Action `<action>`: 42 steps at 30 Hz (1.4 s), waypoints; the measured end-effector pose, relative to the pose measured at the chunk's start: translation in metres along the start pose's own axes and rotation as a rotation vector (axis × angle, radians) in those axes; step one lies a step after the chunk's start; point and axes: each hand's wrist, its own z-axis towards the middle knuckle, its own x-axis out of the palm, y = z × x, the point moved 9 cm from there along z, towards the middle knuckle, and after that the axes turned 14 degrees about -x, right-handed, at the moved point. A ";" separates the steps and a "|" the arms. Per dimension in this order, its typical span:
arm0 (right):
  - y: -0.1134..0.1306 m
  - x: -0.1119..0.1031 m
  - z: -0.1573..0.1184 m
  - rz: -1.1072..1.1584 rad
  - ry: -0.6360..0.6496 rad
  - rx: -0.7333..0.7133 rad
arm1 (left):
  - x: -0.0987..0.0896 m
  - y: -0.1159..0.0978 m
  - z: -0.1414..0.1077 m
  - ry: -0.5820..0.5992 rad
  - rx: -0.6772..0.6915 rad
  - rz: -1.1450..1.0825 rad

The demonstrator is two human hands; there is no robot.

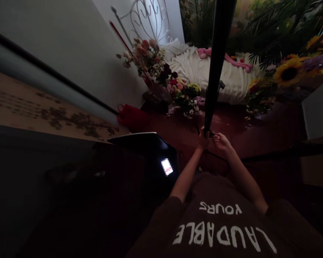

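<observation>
Head view, left hand (pixel 202 139) gripping pole (pixel 216 61), right hand (pixel 221 141) pinching fitting (pixel 211 134), "LAUDABLE YOURS" shirt (pixel 218 188)

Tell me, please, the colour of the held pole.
The pole is black; head view shows it best.

Black pole (pixel 216 64) — top beyond upper edge

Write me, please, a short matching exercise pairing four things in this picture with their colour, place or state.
Column one:
1. Pole
2. Left hand
3. Sunflower
4. Draped cloth

Column two:
A. Cream-coloured, lying in folds
B. Holding something long near its visible lower end
C. Black, reaching the picture's top edge
D. Yellow petals around a dark centre, toward the picture's right side

Right pairs: 1-C, 2-B, 3-D, 4-A.
</observation>
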 end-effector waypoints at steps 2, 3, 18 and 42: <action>-0.004 0.002 0.000 0.106 -0.012 0.081 | 0.001 0.002 0.001 0.002 0.003 0.001; -0.007 0.001 -0.002 0.132 -0.047 0.113 | 0.002 0.003 0.001 0.004 0.008 -0.003; 0.030 -0.005 -0.040 -0.781 -0.173 -0.307 | 0.006 0.021 0.004 0.008 -0.009 -0.025; -0.024 -0.060 -0.055 -0.347 -0.182 0.025 | 0.000 0.037 -0.036 -0.105 -0.101 0.047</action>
